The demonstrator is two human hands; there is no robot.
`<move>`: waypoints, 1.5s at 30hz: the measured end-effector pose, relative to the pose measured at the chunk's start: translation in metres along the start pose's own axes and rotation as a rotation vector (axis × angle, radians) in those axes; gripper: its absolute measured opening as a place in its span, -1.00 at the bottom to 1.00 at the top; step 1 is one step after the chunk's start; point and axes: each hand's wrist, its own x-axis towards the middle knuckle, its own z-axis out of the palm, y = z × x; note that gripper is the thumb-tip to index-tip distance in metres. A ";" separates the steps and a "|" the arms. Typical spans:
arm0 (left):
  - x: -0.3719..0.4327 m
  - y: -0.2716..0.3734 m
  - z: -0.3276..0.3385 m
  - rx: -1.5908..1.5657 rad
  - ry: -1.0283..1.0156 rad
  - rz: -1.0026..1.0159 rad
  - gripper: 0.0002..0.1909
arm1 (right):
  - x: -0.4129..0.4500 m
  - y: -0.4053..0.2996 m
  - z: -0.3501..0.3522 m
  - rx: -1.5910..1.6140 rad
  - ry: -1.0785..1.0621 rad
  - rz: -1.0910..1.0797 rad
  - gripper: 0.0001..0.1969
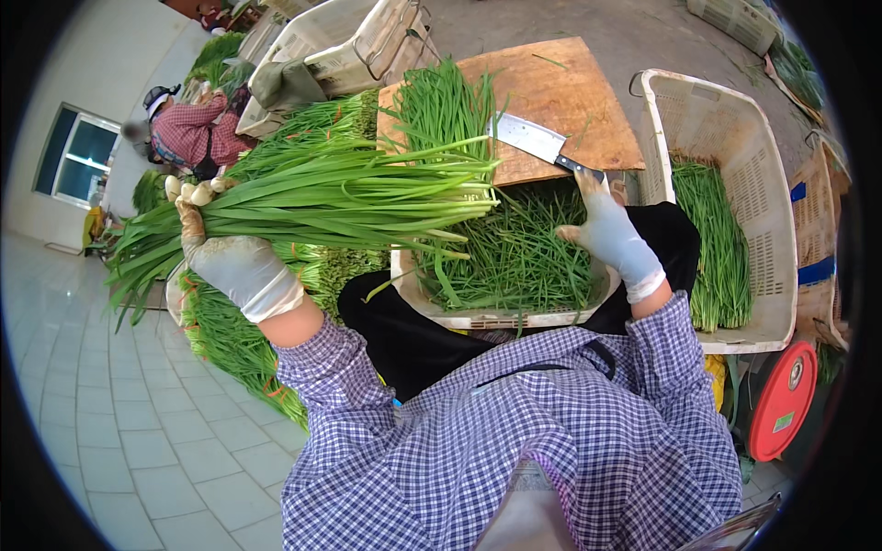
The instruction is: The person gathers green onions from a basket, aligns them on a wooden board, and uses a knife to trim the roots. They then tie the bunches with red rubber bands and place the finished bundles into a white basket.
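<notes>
My left hand [231, 258], in a pale glove with stained fingers, is closed around a thick bunch of long green leaves [344, 196], probably garlic chives. The pale cut ends point right, and the leaf tips droop at the left. My gloved right hand [610, 224] has its thumb spread from the fingers. Its fingertips reach the black handle of a cleaver [530, 138]; whether they touch it is unclear. The cleaver lies on a wooden board [551, 76], its blade beside a pile of chives [444, 107]. Below the board, a basket [510, 320] holds loose leaves [510, 255].
A white plastic crate [765, 206] at right holds upright chives [713, 255]. Banded bundles [241, 358] lie at left on the tiled floor [186, 454]. Another crate [337, 48] stands beyond them. A red round lid [782, 401] is at lower right. A person [193, 131] sits at far left.
</notes>
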 end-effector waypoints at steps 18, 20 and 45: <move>-0.004 -0.018 0.012 -0.209 -0.205 -0.078 -0.73 | 0.019 -0.084 -0.032 0.490 -0.002 -0.243 -0.42; -0.003 -0.026 0.016 -0.273 -0.229 -0.123 -0.70 | 0.021 -0.097 -0.025 0.345 0.071 -0.275 -0.58; -0.004 -0.041 0.045 -0.105 -0.058 0.000 -0.84 | -0.010 -0.095 0.066 2.027 -0.471 0.325 -0.93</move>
